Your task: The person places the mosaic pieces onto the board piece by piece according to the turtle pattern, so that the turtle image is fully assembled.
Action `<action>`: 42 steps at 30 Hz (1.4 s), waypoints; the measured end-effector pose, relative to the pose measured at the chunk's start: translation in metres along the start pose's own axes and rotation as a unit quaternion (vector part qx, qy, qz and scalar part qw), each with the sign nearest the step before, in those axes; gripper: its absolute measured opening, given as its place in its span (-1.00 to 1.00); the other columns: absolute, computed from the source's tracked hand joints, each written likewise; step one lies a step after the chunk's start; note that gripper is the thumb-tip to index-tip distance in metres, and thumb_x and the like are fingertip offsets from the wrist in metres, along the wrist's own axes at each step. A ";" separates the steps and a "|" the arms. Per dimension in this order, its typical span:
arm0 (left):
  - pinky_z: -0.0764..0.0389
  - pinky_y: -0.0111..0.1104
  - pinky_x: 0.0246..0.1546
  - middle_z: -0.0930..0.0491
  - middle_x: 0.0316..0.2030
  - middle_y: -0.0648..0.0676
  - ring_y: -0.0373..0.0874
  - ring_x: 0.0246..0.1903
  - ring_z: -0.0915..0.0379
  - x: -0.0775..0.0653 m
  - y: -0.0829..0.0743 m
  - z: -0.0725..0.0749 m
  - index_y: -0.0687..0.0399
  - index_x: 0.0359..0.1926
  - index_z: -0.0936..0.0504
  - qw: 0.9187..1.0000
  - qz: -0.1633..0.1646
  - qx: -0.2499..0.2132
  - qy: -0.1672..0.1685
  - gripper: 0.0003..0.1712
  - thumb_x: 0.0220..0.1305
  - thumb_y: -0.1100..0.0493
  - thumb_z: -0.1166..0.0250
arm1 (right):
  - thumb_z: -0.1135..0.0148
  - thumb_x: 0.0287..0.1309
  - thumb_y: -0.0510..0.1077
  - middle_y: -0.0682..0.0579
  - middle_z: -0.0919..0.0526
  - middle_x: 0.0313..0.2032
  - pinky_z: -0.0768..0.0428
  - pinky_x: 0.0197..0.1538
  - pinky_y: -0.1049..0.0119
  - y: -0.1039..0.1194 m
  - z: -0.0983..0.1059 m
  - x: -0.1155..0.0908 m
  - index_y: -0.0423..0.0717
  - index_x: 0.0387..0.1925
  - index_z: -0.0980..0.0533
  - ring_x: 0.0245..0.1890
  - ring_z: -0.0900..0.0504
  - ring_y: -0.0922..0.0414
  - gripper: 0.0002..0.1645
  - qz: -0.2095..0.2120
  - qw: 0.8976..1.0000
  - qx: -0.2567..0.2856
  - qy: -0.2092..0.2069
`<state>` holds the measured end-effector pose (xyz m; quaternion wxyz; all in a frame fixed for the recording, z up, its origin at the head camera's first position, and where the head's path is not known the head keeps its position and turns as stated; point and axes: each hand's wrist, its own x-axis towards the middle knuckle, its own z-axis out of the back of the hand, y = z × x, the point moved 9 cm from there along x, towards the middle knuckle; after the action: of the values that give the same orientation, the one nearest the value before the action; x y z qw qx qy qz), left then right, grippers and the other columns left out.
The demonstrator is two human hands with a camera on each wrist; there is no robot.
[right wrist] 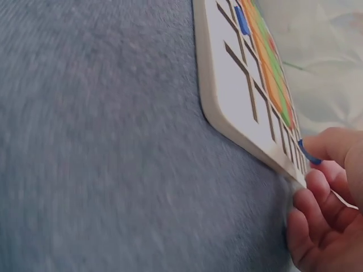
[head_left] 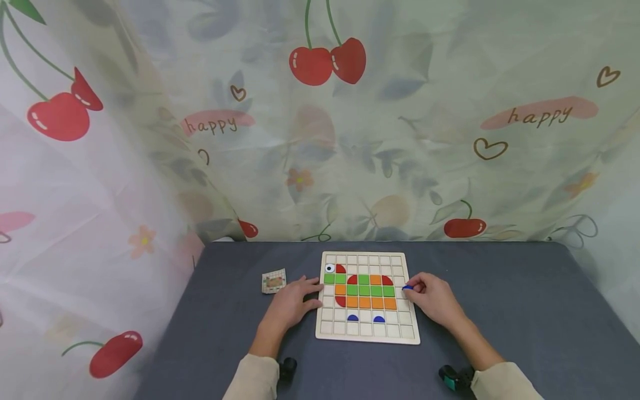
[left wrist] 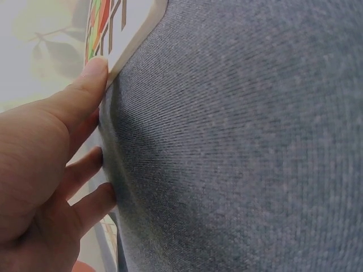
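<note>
A square wooden grid board (head_left: 367, 338) lies on the table. Green tiles (head_left: 364, 290), orange tiles (head_left: 365, 303) and red rounded tiles (head_left: 387, 280) form an animal-like shape on it, with an eye tile (head_left: 330, 268) at upper left. Two blue half-round tiles (head_left: 353, 318) sit in a lower row. My left hand (head_left: 290, 303) rests at the board's left edge, thumb and fingertips against it, fingers relaxed. At the right edge, my right hand (head_left: 436, 300) pinches a small blue tile (head_left: 407, 288) between thumb and fingers. In the right wrist view, that blue tile (right wrist: 309, 154) shows edge-on, partly hidden by the fingers.
A small picture card (head_left: 273, 281) lies left of the board, just beyond my left hand. Dark grey cloth (head_left: 225, 311) covers the table. Behind it hangs a curtain (head_left: 425, 166) printed with cherries and leaves.
</note>
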<state>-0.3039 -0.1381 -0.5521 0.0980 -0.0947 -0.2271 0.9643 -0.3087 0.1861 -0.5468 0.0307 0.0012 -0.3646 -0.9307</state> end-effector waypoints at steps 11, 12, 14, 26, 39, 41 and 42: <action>-0.32 0.13 0.49 -0.46 0.43 -0.09 0.04 0.55 -0.20 0.000 -0.001 0.001 -0.27 0.34 -0.59 1.000 -0.001 -0.001 0.004 -0.39 0.27 -0.12 -0.41 | -0.45 0.19 -0.06 0.04 -0.52 -0.40 -0.35 -0.42 0.43 0.000 -0.015 0.002 -0.15 -0.18 -0.63 -0.40 -0.44 0.16 -0.73 -0.006 1.000 -0.008 0.015; -0.32 0.13 0.49 -0.45 0.43 -0.09 0.05 0.55 -0.20 0.000 -0.001 0.001 -0.27 0.34 -0.59 1.000 -0.001 -0.001 0.005 -0.39 0.27 -0.12 -0.41 | -0.45 0.19 -0.06 0.04 -0.51 -0.41 -0.34 -0.41 0.43 0.000 -0.015 0.002 -0.14 -0.19 -0.63 -0.40 -0.44 0.16 -0.73 -0.005 1.000 -0.010 0.015; -0.33 0.12 0.48 -0.46 0.43 -0.09 0.05 0.54 -0.20 -0.001 -0.001 0.001 -0.26 0.34 -0.59 1.000 -0.003 -0.001 0.005 -0.40 0.27 -0.12 -0.41 | -0.45 0.20 -0.06 0.04 -0.51 -0.41 -0.34 -0.40 0.43 0.000 -0.015 0.002 -0.14 -0.19 -0.63 -0.40 -0.44 0.16 -0.74 -0.004 1.000 -0.012 0.015; -0.32 0.11 0.49 -0.46 0.43 -0.10 0.04 0.54 -0.20 0.000 -0.003 0.002 -0.26 0.34 -0.59 1.000 -0.008 0.005 0.005 -0.40 0.28 -0.10 -0.41 | -0.43 0.19 -0.07 0.04 -0.49 -0.44 -0.32 -0.39 0.40 0.004 -0.015 0.001 -0.11 -0.30 -0.60 -0.43 -0.42 0.16 -0.79 -0.006 0.999 -0.040 0.005; -0.32 0.10 0.49 -0.46 0.43 -0.08 0.05 0.54 -0.21 0.000 -0.004 0.002 -0.23 0.33 -0.59 1.000 -0.012 0.007 0.006 -0.40 0.28 -0.11 -0.40 | -0.40 0.21 -0.02 0.03 -0.50 -0.41 -0.34 -0.38 0.38 0.002 -0.012 0.000 -0.11 -0.29 -0.58 -0.40 -0.43 0.14 -0.75 -0.016 0.999 -0.036 0.006; -0.32 0.11 0.49 -0.46 0.43 -0.07 0.06 0.54 -0.21 0.000 -0.004 0.002 -0.22 0.33 -0.60 1.000 -0.010 0.008 0.008 -0.41 0.29 -0.11 -0.40 | -0.38 0.24 -0.01 0.03 -0.51 -0.40 -0.36 -0.38 0.39 0.001 -0.010 0.000 -0.11 -0.27 -0.59 -0.40 -0.44 0.14 -0.75 -0.017 0.999 -0.033 0.009; -0.32 0.11 0.49 -0.46 0.43 -0.08 0.06 0.54 -0.21 0.000 -0.004 0.002 -0.22 0.33 -0.60 1.000 -0.008 0.009 0.009 -0.41 0.29 -0.11 -0.40 | -0.38 0.25 0.00 0.03 -0.52 -0.40 -0.36 -0.38 0.39 0.002 -0.009 0.000 -0.11 -0.27 -0.59 -0.40 -0.44 0.14 -0.75 -0.016 0.999 -0.033 0.011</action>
<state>-0.3041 -0.1353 -0.5484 0.1085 -0.1012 -0.2182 0.9646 -0.3082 0.1786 -0.5524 0.0199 0.0159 -0.3330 -0.9426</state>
